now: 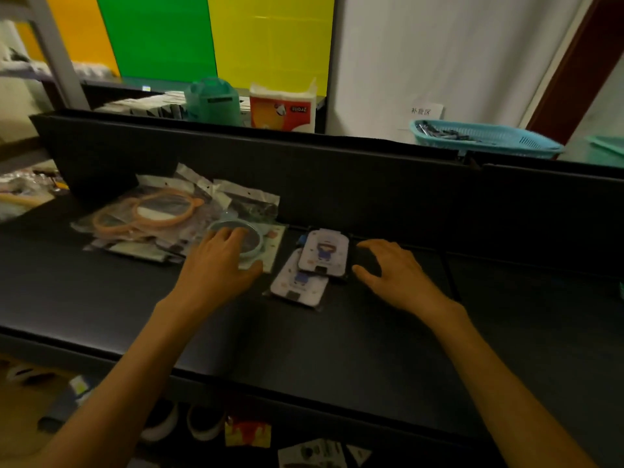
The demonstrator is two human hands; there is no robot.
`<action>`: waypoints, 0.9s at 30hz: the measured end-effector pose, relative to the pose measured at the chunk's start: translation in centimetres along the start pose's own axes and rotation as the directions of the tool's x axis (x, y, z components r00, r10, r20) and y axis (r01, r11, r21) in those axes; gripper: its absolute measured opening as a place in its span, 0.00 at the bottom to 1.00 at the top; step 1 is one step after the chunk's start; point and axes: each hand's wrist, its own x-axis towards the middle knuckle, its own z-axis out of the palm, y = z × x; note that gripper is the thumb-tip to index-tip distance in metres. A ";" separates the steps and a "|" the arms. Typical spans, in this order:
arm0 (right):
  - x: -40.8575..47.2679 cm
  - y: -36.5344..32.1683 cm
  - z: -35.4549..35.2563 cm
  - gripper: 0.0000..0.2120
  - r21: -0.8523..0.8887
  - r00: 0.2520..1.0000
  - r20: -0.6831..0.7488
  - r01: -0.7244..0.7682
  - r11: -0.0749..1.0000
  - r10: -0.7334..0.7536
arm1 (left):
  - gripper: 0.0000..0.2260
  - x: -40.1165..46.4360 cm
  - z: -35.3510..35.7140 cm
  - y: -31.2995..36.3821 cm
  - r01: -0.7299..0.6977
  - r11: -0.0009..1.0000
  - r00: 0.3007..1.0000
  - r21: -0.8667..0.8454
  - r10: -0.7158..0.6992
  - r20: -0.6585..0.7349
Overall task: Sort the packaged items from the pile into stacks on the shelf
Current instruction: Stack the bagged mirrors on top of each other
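Hands over packets on the dark shelf (371, 349).
Left hand (219, 261), fingers spread, rests on the pile (175, 214)'s blue-ringed packet (266, 244). Right hand (395, 271) hovers open beside two stacked cards (312, 265), long axes running away, tilted right.

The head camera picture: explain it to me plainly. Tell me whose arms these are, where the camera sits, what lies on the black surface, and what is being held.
There is no machine here. A person wears a camera on the head, looking down at their own bare arms. The left hand rests on a bagged blue round item at the edge of a pile of clear packets. The right hand is spread open on the black shelf, beside two overlapping white cartoon packets. Neither hand has lifted anything. Behind stand a tissue pack and a blue basket.
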 end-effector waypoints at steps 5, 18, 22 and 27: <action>3.0 -2.7 2.2 0.25 0.033 0.992 0.007 -0.126 0.991 0.126 | 0.35 3.8 -0.4 -4.9 -0.010 1.000 1.000 -0.012 0.011 0.005; 4.7 -7.8 5.6 0.45 0.119 0.866 -0.037 -0.492 0.862 0.499 | 0.46 9.3 1.6 -9.8 -0.055 0.992 0.965 -0.116 0.082 0.249; 4.9 -7.4 5.6 0.46 0.158 0.829 0.005 -0.553 0.818 0.560 | 0.45 8.8 1.6 -9.9 -0.098 0.993 0.967 -0.060 0.110 0.230; 5.0 -6.1 6.1 0.59 0.393 0.814 0.019 -0.540 0.744 0.580 | 0.42 8.9 1.7 -9.6 -0.136 0.962 0.966 -0.237 0.182 0.186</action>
